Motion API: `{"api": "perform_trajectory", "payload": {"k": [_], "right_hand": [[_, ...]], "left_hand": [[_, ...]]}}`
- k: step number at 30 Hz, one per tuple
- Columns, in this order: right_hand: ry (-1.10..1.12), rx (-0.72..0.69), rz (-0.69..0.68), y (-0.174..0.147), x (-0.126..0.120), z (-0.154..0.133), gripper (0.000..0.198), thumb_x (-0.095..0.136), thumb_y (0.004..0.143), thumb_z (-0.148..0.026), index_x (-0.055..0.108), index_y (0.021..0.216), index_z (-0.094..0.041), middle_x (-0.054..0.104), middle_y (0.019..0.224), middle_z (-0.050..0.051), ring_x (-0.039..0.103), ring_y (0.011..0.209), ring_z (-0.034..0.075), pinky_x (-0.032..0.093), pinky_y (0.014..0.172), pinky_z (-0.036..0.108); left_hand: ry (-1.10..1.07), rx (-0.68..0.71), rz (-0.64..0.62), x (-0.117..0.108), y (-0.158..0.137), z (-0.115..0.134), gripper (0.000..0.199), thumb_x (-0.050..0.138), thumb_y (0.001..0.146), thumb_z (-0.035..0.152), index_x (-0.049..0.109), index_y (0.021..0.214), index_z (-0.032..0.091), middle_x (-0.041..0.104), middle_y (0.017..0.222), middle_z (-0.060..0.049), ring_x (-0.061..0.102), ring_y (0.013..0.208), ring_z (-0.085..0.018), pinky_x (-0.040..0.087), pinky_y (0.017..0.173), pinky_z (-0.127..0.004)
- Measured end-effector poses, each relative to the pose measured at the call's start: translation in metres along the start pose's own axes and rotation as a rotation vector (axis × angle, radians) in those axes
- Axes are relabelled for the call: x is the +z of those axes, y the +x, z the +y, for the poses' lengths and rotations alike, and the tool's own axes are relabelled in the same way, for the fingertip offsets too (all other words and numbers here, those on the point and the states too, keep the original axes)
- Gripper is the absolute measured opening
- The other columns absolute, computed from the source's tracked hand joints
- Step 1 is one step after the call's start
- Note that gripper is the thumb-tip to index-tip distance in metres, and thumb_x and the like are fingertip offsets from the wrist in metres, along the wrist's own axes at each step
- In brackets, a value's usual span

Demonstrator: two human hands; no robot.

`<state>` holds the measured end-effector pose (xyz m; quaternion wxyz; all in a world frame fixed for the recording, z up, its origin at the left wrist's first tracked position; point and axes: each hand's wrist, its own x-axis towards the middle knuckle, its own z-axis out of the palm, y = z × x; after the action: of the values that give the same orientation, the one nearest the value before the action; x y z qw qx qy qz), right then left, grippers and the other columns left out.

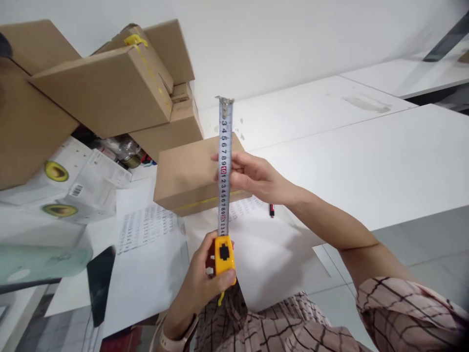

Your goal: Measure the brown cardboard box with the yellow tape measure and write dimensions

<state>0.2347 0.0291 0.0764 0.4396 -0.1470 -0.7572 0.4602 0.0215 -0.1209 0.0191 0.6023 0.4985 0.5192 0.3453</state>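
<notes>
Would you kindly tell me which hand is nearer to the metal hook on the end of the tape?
Right. The right hand is at the blade, partway down from the metal hook; the left hand is farther off, gripping the yellow case at the other end.

At the lower centre of the frame, the left hand (200, 276) grips a tape measure (224, 261), its blade (223, 195) running up to a metal hook (224, 101) above centre. The right hand (258, 176) is at mid-frame, fingers passing behind the blade; whether they touch it is unclear. Behind lies a closed box (186, 171). Larger boxes (106, 93) are stacked upper left, with avocado-print cartons (91, 188) below. Printed sheets (146, 269) lie lower left, a marker (271, 210) right of centre, and a white desk (348, 171) fills the right.
</notes>
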Motion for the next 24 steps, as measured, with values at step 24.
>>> {"api": "perform_trajectory", "payload": {"k": [24], "right_hand": [[-0.776,0.371,0.209,-0.039,-0.033,0.071,0.076,0.052,0.09,-0.072,0.039,0.154,-0.032,0.06,0.137,0.01,0.063,0.104,0.026,0.052,0.091,0.041]], "left_hand": [[-0.262,0.312,0.595,-0.099,0.05,-0.004,0.045,0.079,0.068,0.037,0.058,0.105,0.02,0.063,0.102,-0.003,0.07,0.066,-0.018,0.054,0.046,-0.025]]}}
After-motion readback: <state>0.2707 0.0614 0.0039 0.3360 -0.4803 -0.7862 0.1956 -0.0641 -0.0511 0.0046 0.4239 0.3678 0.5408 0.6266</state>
